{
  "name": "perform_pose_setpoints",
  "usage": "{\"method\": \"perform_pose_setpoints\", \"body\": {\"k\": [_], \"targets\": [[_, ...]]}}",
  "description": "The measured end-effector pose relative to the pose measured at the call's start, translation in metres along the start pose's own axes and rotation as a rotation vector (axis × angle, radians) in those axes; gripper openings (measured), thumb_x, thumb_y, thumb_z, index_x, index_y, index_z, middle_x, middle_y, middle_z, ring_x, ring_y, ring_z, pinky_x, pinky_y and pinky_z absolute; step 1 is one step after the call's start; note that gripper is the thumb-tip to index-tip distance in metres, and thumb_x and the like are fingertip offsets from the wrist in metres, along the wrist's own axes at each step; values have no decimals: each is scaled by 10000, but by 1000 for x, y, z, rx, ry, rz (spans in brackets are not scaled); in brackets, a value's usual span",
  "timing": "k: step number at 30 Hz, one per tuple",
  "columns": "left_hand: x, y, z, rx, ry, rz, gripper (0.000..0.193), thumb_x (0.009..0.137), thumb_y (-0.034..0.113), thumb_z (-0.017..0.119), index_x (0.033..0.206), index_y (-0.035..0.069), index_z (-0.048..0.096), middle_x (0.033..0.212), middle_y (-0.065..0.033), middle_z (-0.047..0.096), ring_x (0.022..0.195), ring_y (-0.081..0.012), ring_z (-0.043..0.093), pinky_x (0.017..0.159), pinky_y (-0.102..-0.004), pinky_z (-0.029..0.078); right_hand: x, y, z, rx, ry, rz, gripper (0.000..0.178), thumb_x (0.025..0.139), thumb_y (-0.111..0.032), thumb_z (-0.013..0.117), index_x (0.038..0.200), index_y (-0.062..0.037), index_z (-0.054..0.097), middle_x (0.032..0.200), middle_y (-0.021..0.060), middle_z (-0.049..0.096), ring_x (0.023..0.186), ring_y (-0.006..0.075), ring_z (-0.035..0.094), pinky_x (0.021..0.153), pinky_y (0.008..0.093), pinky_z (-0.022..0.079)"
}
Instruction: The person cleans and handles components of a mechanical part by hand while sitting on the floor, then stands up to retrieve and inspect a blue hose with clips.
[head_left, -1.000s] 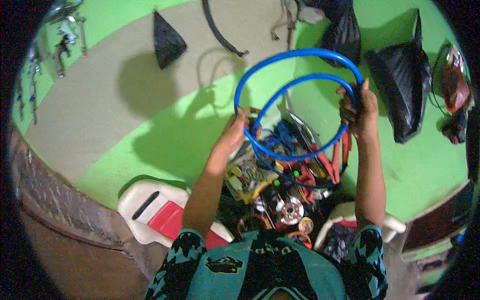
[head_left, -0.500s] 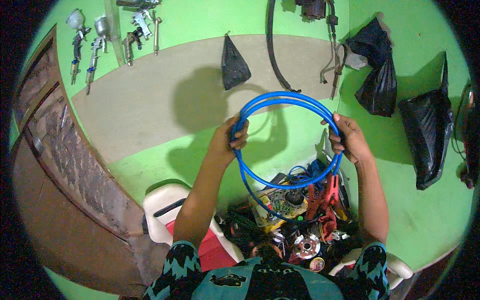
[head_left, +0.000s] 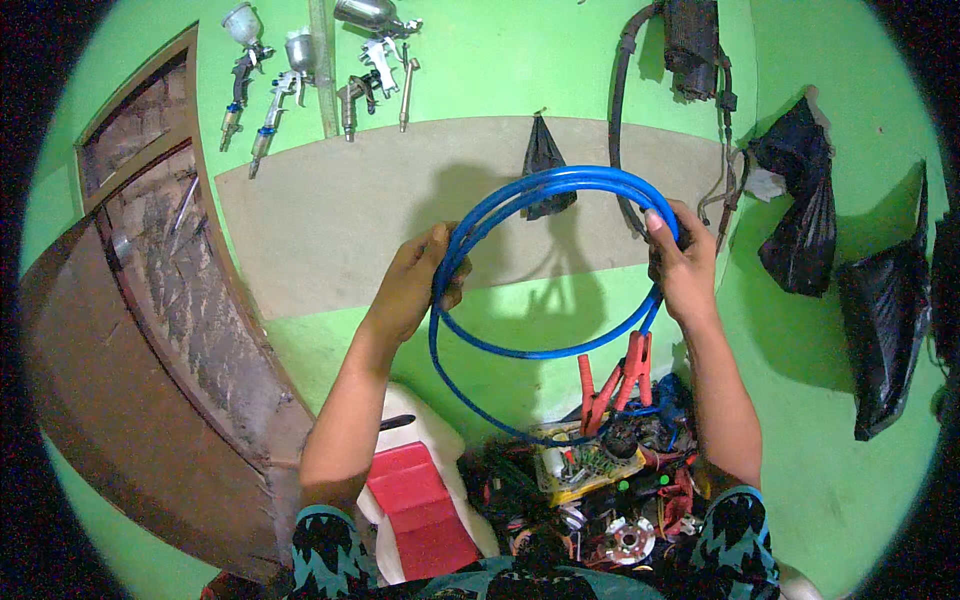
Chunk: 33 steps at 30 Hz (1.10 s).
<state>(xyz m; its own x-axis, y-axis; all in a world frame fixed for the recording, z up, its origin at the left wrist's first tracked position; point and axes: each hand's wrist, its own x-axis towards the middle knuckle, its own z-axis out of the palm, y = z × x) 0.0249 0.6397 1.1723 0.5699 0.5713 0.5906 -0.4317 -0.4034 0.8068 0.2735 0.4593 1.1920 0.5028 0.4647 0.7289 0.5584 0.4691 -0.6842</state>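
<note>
A coil of blue jumper cable (head_left: 530, 354) is held up in front of me as a wide loop, several turns together at the top. My left hand (head_left: 415, 285) is closed round its left side, fingers partly behind the cable. On the right side, my right hand (head_left: 690, 265) grips the coil with the thumb in front. Red clamps (head_left: 630, 370) hang from the cable ends below that hand. One slack strand droops under the loop toward the clamps.
Below lies a jumble of tools and parts with a yellow tray (head_left: 640, 462) and a metal disc (head_left: 628, 540). A white-and-red seat (head_left: 420, 500) stands left of it. Spray guns (head_left: 285, 90), a dark hose (head_left: 618, 90) and black bags (head_left: 800, 250) hang on the green wall.
Both hands keep hold of the coil. The left hand has shifted left and the right thumb now lies across the cable. The red clamps hang more in view, and the whole view has turned.
</note>
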Motion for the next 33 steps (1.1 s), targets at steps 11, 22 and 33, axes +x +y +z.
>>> {"method": "perform_pose_setpoints", "body": {"k": [11, 22, 33], "targets": [[101, 59, 4, -156, 235, 191, 426, 999, 464, 455, 967, 57, 578, 572, 53, 364, 405, -60, 312, 356, -222, 230, 67, 10, 31, 72, -198, -318, 624, 900, -133, 665, 1455, -131, 378, 854, 54, 595, 633, 88, 540, 550, 256, 457], [223, 77, 33, 70, 190, 326, 466, 992, 414, 508, 1301, 74, 428, 771, -104, 601, 508, -121, 495, 448, -255, 385, 226, 16, 10, 311, 176, -441, 413, 957, -129, 555, 1360, -55, 509, 716, -26, 497, 556, 46, 410, 495, 227, 358], [323, 53, 33, -132, 346, 276, 643, 943, 675, 304, 1351, 181, 357, 623, 39, 348, 527, -133, 365, 598, -369, 432, 397, 20, 27, 169, 82, -549, 339, 992, -254, 500, 1284, -99, 570, 674, -5, 475, 538, 89, 445, 483, 277, 385]]}}
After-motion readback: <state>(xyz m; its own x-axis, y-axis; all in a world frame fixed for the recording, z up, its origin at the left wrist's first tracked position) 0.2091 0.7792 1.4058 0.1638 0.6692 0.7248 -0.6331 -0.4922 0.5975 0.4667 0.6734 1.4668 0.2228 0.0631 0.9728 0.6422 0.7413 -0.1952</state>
